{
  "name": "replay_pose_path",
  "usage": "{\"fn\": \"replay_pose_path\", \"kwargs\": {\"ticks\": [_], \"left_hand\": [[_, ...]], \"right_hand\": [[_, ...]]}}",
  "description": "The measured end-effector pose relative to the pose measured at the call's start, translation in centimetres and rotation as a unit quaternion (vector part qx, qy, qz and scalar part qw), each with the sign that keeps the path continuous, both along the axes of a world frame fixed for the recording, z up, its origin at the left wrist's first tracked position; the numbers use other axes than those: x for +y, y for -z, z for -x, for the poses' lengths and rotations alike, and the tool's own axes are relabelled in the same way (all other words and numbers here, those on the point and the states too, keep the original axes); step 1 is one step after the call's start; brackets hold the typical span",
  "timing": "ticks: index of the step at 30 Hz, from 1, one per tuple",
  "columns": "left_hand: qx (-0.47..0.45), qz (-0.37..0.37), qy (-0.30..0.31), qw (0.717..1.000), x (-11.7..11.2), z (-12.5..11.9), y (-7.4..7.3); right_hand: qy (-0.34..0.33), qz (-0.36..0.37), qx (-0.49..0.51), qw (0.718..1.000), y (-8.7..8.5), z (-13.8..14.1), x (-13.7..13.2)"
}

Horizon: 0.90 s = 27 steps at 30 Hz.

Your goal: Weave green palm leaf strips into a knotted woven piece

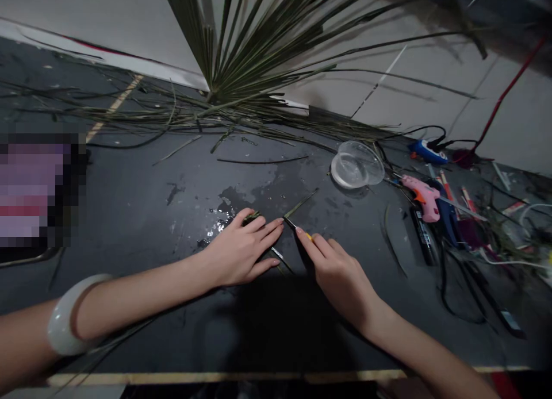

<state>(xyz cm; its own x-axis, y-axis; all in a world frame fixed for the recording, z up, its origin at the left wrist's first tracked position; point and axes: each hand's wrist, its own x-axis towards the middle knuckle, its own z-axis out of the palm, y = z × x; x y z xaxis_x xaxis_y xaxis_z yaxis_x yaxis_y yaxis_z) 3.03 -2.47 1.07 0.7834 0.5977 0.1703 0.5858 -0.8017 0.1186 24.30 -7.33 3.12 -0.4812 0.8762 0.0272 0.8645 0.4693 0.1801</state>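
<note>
My left hand (244, 249) lies flat on the dark table (142, 215), fingers stretched out, pressing down thin green leaf strips (254, 217). My right hand (338, 272) is closed round a small yellow-handled blade tool (297, 229). Its dark tip points at a narrow leaf strip (302, 202) just beyond my left fingertips. A white bangle (71, 318) circles my left forearm.
A large fan palm leaf (241, 48) and loose strips lie along the table's back. A clear plastic bowl (357, 164), a pink glue gun (422, 198), a blue tool (426, 150), a black marker (423, 238) and cables crowd the right side. A wet patch (224, 215) sits ahead.
</note>
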Motion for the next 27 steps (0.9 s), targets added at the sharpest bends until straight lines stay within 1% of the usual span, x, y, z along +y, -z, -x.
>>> {"fn": "replay_pose_path", "kwargs": {"ticks": [8,12,15,18,21,24,25,26,27], "left_hand": [[0.029,-0.001,-0.011,1.0,-0.1,-0.1,-0.1],[0.027,-0.002,-0.008,1.0,-0.1,-0.1,-0.1],[0.021,-0.004,-0.006,1.0,-0.2,0.0,0.0],[0.022,-0.001,-0.002,1.0,-0.1,0.1,0.1],[0.024,0.003,0.002,1.0,-0.1,0.3,0.1],[0.02,-0.001,0.001,1.0,0.0,0.3,0.0],[0.02,-0.002,0.001,1.0,0.0,0.3,-0.1],[0.022,-0.002,0.003,1.0,0.0,0.3,-0.2],[0.026,-0.001,0.006,1.0,0.0,0.3,-0.3]], "right_hand": [[0.009,0.0,-0.019,1.0,-0.1,0.0,-0.6],[0.015,0.0,-0.017,1.0,0.1,-0.1,-0.8],[0.018,0.001,0.006,1.0,0.5,-0.5,-1.1],[0.028,-0.006,0.046,0.999,0.9,-1.7,-1.6],[0.077,-0.034,0.076,0.994,1.0,-3.5,-1.8],[0.129,-0.035,0.127,0.983,0.5,-5.7,-0.4],[0.15,-0.025,0.169,0.974,0.3,-6.5,0.6],[0.187,-0.021,0.228,0.955,0.0,-7.4,1.8],[0.245,-0.022,0.293,0.924,-0.2,-8.3,3.3]]}}
